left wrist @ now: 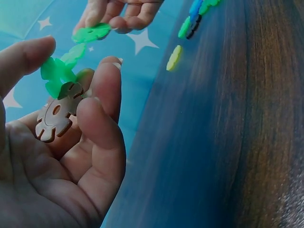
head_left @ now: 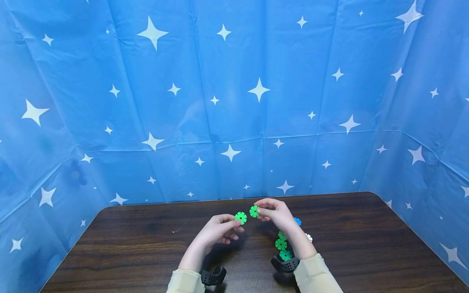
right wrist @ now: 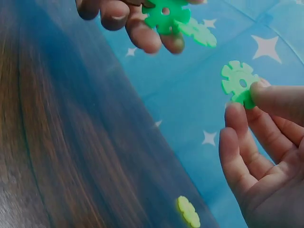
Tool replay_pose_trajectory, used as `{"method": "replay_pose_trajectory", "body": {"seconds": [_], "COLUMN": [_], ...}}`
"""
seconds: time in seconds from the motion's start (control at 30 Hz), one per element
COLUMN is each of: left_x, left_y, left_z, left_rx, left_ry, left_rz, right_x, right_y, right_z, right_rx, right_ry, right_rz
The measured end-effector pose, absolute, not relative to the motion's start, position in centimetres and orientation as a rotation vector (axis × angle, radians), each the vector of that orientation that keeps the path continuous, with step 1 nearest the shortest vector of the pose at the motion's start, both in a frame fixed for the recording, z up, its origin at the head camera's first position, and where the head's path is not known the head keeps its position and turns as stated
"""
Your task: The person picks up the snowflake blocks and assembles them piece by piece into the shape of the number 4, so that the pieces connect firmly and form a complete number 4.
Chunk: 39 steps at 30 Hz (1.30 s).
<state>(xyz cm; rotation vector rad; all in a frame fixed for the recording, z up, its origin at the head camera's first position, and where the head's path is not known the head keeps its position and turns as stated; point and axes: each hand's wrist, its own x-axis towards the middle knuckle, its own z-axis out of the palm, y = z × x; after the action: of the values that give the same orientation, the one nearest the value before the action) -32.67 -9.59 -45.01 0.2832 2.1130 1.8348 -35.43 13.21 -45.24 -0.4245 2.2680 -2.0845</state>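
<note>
Two hands (head_left: 215, 230) (head_left: 278, 214), green discs (head_left: 238, 216) (head_left: 253, 209) held apart, table edge (head_left: 165, 206) beyond

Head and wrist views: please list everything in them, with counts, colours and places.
Table: one, dark brown, lower head view
Backdrop: one, blue with white stars, behind the table
Left green discs: two visible, green, at the left hand
Brown disc: one, brown, in the left hand
Right green disc: one, green, in the right hand
Table green discs: at least three, green, on the table
Blue disc: one visible, blue, table
Pale disc: one, white in the head view, table
Yellow disc: one, yellow, table, wrist views
Black piece: one, black, table, left wrist view
Wristbands: two, black, one per wrist
Sleeves: two, cream, one per arm
Hands: two, bare, above the table
</note>
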Motion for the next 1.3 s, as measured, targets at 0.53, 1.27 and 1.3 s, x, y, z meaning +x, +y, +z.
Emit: {"method": "replay_pose_trajectory", "body": {"seconds": [0.53, 1.27, 1.3], "left_x": [-32.58, -32.56, -32.56], "left_y": [-9.58, -9.64, -9.69], "left_z": [-44.84, -44.83, -44.84], "left_rx": [0.316, 0.373, 0.382], "left_ry": [2.121, 2.018, 1.996], "left_rz": [1.790, 1.853, 1.865], "right_x": [-35.12, -35.11, -35.11], "right_y": [12.53, 12.24, 12.22], "right_z": [-44.97, -45.24, -45.26], "right_rx": [-0.429, -0.537, -0.545], "right_ry": [2.120, 2.098, 2.102], "right_rz": [-2.157, -2.113, -2.113]}}
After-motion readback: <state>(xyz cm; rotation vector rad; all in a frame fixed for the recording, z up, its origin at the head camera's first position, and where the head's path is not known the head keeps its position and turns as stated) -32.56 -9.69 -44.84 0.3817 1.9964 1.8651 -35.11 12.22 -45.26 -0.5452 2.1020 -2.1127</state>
